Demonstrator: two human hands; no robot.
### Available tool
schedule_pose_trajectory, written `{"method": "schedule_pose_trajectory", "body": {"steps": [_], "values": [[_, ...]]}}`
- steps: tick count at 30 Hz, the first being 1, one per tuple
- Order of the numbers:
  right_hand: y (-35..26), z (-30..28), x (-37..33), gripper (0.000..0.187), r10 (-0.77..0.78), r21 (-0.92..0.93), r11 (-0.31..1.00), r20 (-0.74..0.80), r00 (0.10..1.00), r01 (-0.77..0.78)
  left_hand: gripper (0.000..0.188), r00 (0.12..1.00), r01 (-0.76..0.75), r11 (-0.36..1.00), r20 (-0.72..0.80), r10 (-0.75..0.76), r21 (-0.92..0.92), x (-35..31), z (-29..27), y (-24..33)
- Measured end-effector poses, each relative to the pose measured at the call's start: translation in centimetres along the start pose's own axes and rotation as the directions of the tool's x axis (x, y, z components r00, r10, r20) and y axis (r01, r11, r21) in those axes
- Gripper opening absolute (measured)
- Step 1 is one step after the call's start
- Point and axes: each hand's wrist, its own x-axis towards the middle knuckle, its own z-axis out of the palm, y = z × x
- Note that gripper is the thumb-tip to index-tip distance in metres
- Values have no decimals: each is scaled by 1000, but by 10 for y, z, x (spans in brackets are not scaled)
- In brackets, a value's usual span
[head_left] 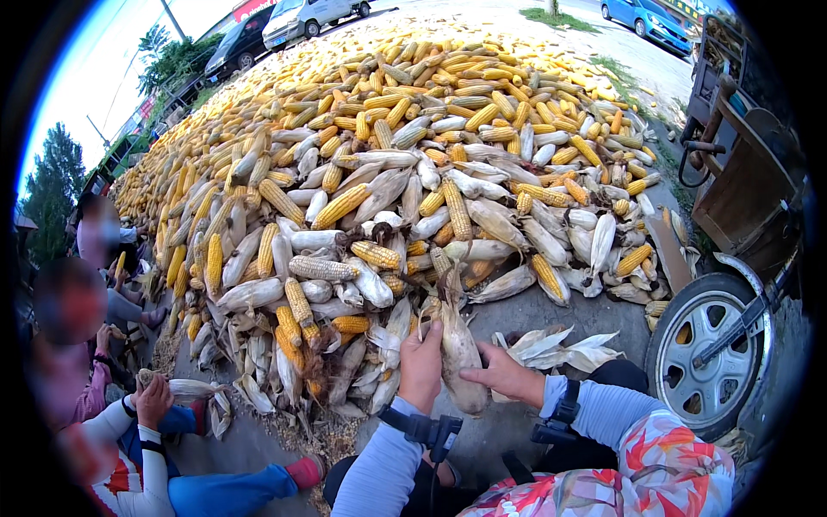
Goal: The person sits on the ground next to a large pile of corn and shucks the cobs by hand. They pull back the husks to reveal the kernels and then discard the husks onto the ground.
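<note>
Both hands hold one ear (459,349) of corn, wrapped in pale husk, upright between the knees. The left hand (420,366) has its grip pressed around the ear's left side near the top, fingers curled over the husk. The right hand (506,376) lies against the lower right side, thumb and fingers pinching the husk there. The ear stands between the two grips, its dark tassel end pointing up and away toward the heap.

To strip it well, I judge the left grip should hold the ear firm while the right takes a full band of husk close to the tip and draws it down toward the stalk end, not sideways, so the leaves come off whole.

Just right of the right hand, loose husks (560,346) lie on the ground. Ahead of both grips rises the heap (388,172) of ears, some bare and yellow, some husked and pale. Further right stands a cart wheel (708,351) under a wooden cart body (745,189). Well to the left, other people (129,431) sit along the heap, one holding an ear of their own. Beyond the heap, parked cars (301,17) line the road.
</note>
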Motion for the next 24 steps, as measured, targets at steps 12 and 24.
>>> {"method": "schedule_pose_trajectory", "body": {"steps": [12, 24], "values": [[-26, 4, -9, 58, 25, -22, 999, 40, 999, -24, 24, 995, -87, 982, 61, 77, 170, -3, -5, -2], [-7, -4, -9, 59, 14, -138, 990, 73, 997, -4, 21, 999, -33, 985, 41, 26, 170, -2, -9, -5]]}}
